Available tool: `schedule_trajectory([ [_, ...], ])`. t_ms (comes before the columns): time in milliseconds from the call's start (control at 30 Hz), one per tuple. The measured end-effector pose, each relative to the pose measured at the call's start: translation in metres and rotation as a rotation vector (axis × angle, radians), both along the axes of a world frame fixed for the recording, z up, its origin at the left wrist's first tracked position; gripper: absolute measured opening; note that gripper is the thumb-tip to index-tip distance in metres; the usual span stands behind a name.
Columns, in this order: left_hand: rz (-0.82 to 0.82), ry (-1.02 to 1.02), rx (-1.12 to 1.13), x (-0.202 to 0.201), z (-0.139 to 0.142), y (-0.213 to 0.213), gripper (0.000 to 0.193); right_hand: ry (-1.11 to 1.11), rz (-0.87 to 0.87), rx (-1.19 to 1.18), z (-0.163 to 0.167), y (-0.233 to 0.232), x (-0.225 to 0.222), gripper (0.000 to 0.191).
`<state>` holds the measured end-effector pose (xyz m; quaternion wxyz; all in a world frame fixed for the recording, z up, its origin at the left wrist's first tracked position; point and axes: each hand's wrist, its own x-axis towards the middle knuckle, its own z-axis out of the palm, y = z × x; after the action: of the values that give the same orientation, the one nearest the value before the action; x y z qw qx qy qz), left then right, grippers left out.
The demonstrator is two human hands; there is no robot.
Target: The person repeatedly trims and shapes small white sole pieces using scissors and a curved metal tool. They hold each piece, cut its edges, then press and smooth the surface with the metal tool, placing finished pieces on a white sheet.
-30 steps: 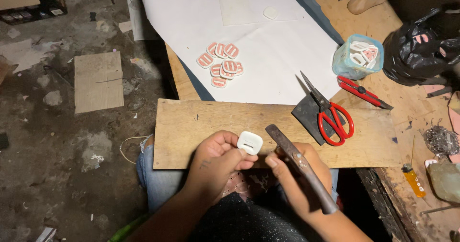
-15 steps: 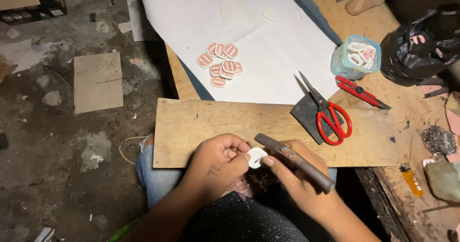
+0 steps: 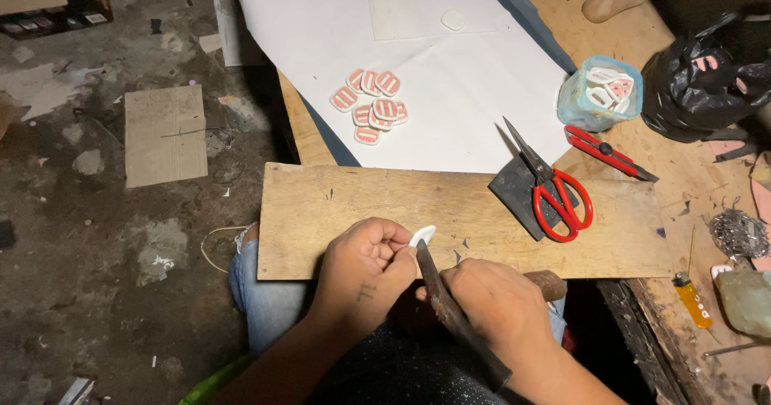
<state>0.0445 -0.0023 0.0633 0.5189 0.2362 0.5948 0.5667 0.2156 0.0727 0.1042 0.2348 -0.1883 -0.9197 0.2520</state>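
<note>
White piece pinched in my left grip, file laid against it from the right

My left hand is clenched on a small white plastic piece, which pokes out up and to the right of my fingers, just over the near edge of the wooden board. My right hand is wrapped around one dark file; its long axis runs from lower right up to the upper left, tip touching the piece, so the right hand works it and the left steadies. On the white paper lies a cluster of about seven red-and-white pieces, plus one lone white piece farther back. Two red-handled scissors sit on the counter to the right.
</note>
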Motion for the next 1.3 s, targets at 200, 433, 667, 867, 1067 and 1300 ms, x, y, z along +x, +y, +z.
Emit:
schedule_trajectory([
  [200, -0.095, -0.21, 0.084, -0.006, -0.014, -0.008, 0.015, -0.04, -0.007, 0.062, -0.012, 0.006, 0.0, 0.025],
  [433, -0.145, -0.486, -0.045, -0.016, -0.032, -0.012, 0.014, 0.045, 0.108, -0.043, -0.021, 0.024, 0.011, 0.029],
  [667, -0.144, -0.307, -0.064, -0.011, -0.031, -0.011, 0.016, 0.031, 0.099, -0.117, -0.02, 0.025, 0.009, 0.031],
  [867, 0.066, 0.645, 0.248, -0.011, -0.035, 0.004, 0.008, -0.04, -0.065, 0.014, -0.001, 0.026, 0.013, 0.029],
  [1067, -0.003, 1.298, 0.46, -0.015, -0.046, 0.001, 0.015, -0.088, -0.241, -0.024, -0.01, 0.047, 0.014, 0.032],
  [1300, -0.002, 1.22, 0.328, -0.017, -0.049, 0.001, 0.015, -0.064, -0.206, -0.088, -0.042, 0.049, 0.0, 0.032],
])
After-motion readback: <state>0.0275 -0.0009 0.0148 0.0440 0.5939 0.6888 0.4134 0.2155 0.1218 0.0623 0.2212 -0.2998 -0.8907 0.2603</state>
